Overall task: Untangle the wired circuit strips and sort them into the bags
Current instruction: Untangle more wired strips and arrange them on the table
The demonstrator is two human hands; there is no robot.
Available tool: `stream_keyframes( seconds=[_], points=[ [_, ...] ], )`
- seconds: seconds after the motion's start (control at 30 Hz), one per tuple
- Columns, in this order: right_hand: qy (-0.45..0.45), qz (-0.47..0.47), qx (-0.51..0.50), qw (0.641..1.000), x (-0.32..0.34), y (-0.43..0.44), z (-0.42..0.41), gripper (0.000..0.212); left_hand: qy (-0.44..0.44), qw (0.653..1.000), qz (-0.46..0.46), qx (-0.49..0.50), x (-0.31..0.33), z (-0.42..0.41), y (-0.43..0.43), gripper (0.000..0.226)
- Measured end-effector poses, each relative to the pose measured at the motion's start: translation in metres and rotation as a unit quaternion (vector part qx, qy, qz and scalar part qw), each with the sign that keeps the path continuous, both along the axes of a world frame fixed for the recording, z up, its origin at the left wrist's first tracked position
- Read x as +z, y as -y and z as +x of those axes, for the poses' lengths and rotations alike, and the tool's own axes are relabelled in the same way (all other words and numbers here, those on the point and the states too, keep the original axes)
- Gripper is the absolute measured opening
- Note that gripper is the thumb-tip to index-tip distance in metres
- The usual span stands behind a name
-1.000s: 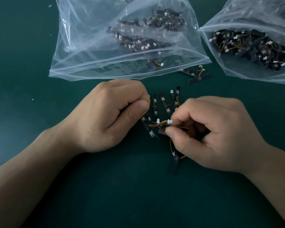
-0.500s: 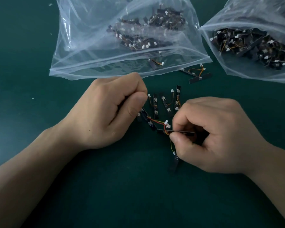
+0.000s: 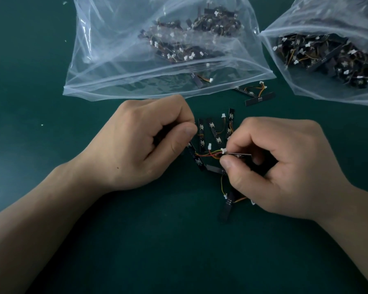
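Strips, black, slim, red-orange wires, white plugs

No readable text, labels, brands or numbers, on bags or strips

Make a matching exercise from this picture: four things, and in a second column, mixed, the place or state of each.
1. right hand
2. left bag
3. right bag
4. loose strip pair

A. between the two bags
B. cut off at the right edge
C. pinches a thin strip beside a white connector
D. a single strip lies near its lower edge

Pairs: 1-C, 2-D, 3-B, 4-A
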State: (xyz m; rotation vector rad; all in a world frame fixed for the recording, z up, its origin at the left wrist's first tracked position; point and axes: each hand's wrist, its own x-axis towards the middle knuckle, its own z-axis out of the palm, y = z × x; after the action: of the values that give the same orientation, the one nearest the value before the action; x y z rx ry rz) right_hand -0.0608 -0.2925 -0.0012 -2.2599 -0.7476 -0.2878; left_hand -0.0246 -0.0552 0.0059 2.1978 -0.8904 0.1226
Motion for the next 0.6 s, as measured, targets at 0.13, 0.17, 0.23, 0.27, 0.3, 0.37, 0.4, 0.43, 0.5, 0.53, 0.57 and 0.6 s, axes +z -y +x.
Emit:
stream_keyframes(
  seconds=[0.13,0.17,0.23,0.27,0.3,0.37,0.4,0.43,0.5,0.53,0.57,0.6],
  points=[
    [0.008,-0.003,-0.014,1.0,-0.0001,0.0011,0.0005,0.012,-0.004,1.0,-0.005,0.001,0.0003,-0.0007,0.0006,0.019],
    [0.006,-0.003,-0.014,1.0,-0.0003,0.0017,0.0003,0.012,-0.005,1.0,-0.009,0.001,0.0007,-0.0011,0.0006,0.018],
    [0.003,0.001,-0.006,1.0,-0.0001,0.0021,0.0001,0.012,-0.007,1.0,-0.019,0.004,0.0014,-0.0016,0.0005,0.015],
    [0.007,0.006,-0.001,1.0,0.0001,0.002,0.0002,0.012,-0.007,1.0,-0.022,0.007,0.0016,-0.0018,0.0007,0.014],
    [0.017,0.012,0.004,1.0,0.0002,0.0018,0.0003,0.013,-0.007,1.0,-0.024,0.01,0.0018,-0.002,0.0008,0.014],
    [0.046,0.022,0.009,0.999,0.0007,0.0014,0.0007,0.016,-0.009,1.0,-0.025,0.015,0.0017,-0.0025,0.0009,0.015],
    [0.056,0.023,0.009,0.998,0.0008,0.0011,0.0008,0.017,-0.009,1.0,-0.023,0.016,0.0016,-0.0027,0.0009,0.015],
    [0.062,0.021,0.006,0.998,0.0005,0.0009,0.0007,0.017,-0.009,1.0,-0.021,0.017,0.0014,-0.0029,0.0009,0.015],
    [0.062,0.016,0.002,0.998,-0.0007,0.0011,0.0001,0.018,-0.007,1.0,-0.015,0.016,0.0007,-0.003,0.0003,0.016],
    [0.06,0.016,0.001,0.998,-0.0012,0.0013,0.0001,0.018,-0.005,1.0,-0.012,0.018,0.0004,-0.0028,0.0,0.018],
    [0.058,0.017,0.0,0.998,-0.0015,0.0014,0.0001,0.018,-0.003,1.0,-0.009,0.02,0.0002,-0.0027,-0.0003,0.021],
    [0.057,0.019,-0.001,0.998,-0.0017,0.0014,0.0002,0.018,0.0,1.0,-0.006,0.022,-0.0002,-0.0025,-0.0005,0.024]
  ],
)
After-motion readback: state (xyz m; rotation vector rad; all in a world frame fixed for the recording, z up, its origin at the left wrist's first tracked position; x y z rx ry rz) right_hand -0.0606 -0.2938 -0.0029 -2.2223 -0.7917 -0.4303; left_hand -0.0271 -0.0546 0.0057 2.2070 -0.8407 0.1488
